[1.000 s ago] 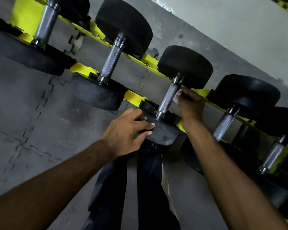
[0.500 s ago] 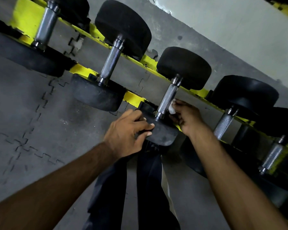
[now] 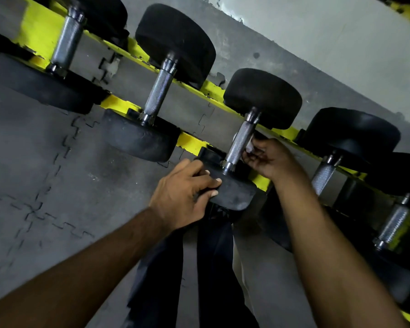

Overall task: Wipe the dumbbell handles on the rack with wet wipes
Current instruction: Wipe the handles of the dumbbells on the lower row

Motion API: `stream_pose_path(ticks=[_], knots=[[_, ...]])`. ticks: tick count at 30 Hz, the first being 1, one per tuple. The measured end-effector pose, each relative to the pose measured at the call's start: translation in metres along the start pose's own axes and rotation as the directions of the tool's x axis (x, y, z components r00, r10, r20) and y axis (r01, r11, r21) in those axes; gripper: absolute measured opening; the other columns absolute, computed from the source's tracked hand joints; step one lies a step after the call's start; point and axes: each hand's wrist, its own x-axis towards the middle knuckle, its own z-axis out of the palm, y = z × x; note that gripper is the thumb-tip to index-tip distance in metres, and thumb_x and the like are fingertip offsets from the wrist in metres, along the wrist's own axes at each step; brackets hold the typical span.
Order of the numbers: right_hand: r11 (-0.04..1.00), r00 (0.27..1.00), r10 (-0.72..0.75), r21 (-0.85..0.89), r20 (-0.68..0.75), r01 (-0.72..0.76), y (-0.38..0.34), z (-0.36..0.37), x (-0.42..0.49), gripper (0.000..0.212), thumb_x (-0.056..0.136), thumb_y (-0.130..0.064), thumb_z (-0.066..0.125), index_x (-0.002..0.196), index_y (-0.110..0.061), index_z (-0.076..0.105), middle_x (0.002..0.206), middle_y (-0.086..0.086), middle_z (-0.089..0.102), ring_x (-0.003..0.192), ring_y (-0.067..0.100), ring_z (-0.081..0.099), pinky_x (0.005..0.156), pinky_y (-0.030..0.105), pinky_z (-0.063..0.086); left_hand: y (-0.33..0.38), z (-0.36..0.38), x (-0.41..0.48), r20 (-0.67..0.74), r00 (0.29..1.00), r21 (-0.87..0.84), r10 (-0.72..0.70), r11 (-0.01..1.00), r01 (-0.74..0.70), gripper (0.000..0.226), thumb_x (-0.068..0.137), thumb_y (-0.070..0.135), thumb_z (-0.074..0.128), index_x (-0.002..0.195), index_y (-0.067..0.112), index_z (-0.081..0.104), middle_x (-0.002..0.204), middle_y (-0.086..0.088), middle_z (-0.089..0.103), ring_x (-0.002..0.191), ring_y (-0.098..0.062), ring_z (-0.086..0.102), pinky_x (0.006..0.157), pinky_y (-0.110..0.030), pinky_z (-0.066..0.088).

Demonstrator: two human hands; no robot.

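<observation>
Wiping a dumbbell handle on the rack

The right hand (image 3: pixel 269 157) pinches a white wipe (image 3: pixel 249 145) against the handle (image 3: pixel 240 142) of the middle dumbbell on the yellow rack (image 3: pixel 189 142); the left hand (image 3: pixel 184 192) grips its near weight (image 3: pixel 232 190).

We look down on a floor of dark grey mats (image 3: pixel 29 143), locked together by jigsaw-toothed seams (image 3: pixel 65 147) that run in crooked lines across them. The mats are scuffed and dusty, with pale specks here and there. Beyond them lies a rough grey band (image 3: pixel 289 58) bearing a small dark spot (image 3: pixel 256 54); whether it is floor or skirting we cannot tell. Behind it rises a pale wall (image 3: pixel 341 27), its lower edge chipped and ragged. The light is dim.
</observation>
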Motion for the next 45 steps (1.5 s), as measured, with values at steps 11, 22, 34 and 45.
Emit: stream_pose_path(ticks=[11, 22, 34, 45], knots=[[0.507, 0.457, -0.862, -0.351, -0.220, 0.787, 0.027, 0.025, -0.013, 0.018, 0.075, 0.001, 0.077, 0.079, -0.016, 0.078, 0.077, -0.006, 0.074, 0.077, 0.009, 0.069, 0.076, 0.027, 0.056, -0.001, 0.001, 0.001, -0.002, 1.000, -0.011, 0.005, 1.000, -0.005, 0.021, 0.085, 0.031, 0.070, 0.100, 0.018, 0.077, 0.090, 0.002, 0.057, 0.086, -0.022, 0.056, 0.060, -0.040, 0.053], [-0.683, 0.387, -0.577, -0.684, 0.720, 0.255, 0.025, 0.031, -0.023, 0.031, 0.073, -0.005, 0.045, 0.092, -0.008, 0.070, 0.099, 0.009, 0.069, 0.104, 0.036, 0.052, 0.082, 0.040, 0.045, -0.002, -0.001, 0.004, 0.049, 0.999, -0.008, -0.001, 1.000, 0.002, 0.023, 0.086, 0.035, 0.068, 0.102, 0.020, 0.076, 0.092, 0.002, 0.057, 0.089, -0.024, 0.056, 0.065, -0.042, 0.053], [-0.294, 0.424, -0.694, -0.766, 0.582, 0.571, 0.031, 0.003, -0.034, 0.015, 0.088, -0.010, 0.069, 0.102, -0.009, 0.074, 0.106, 0.005, 0.066, 0.098, 0.020, 0.062, 0.087, 0.027, 0.050, -0.003, 0.000, 0.003, 0.062, 0.998, 0.002, -0.007, 1.000, 0.007, 0.023, 0.088, 0.038, 0.063, 0.104, 0.025, 0.073, 0.094, 0.004, 0.054, 0.087, -0.020, 0.051, 0.059, -0.040, 0.054], [0.889, 0.876, -0.456, -0.040, -0.160, 0.455, 0.014, 0.013, -0.001, 0.021, 0.089, 0.003, 0.065, 0.078, -0.014, 0.065, 0.069, -0.001, 0.067, 0.067, 0.013, 0.059, 0.074, 0.036, 0.053, -0.003, -0.001, 0.003, 0.049, 0.999, 0.013, 0.009, 1.000, -0.010, 0.018, 0.086, 0.033, 0.068, 0.101, 0.024, 0.074, 0.093, 0.003, 0.056, 0.086, -0.023, 0.055, 0.060, -0.041, 0.054]])
